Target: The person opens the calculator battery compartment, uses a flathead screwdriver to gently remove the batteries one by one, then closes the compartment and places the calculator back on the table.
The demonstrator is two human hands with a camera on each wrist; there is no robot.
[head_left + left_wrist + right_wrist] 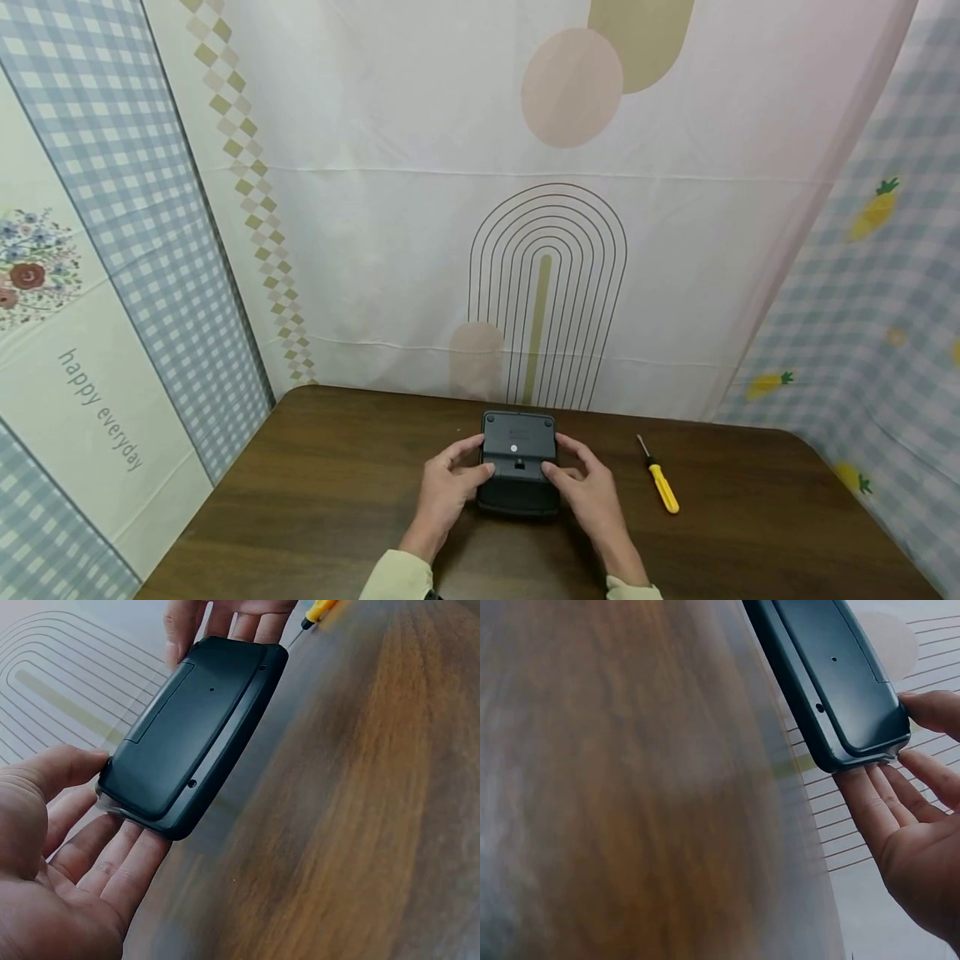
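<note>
A black plastic device (519, 492) is held between both hands with its back face showing; small round feet, a white round sticker and a little dark slot are on it. My left hand (442, 500) grips its left edge, thumb on the near face and fingers behind. On the opposite edge, my right hand (594, 496) pinches it the same way. In the left wrist view, the device (187, 720) shows a rectangular cover seam and small screw holes. The right wrist view has the right thumb and fingers on one end of the device (840, 682). Its front is hidden.
To the right of the hands, a screwdriver (663, 487) with a yellow handle lies on the brown wooden table (322, 483). A patterned white curtain (375, 250) hangs behind the table's far edge, and checked cloths hang at both sides.
</note>
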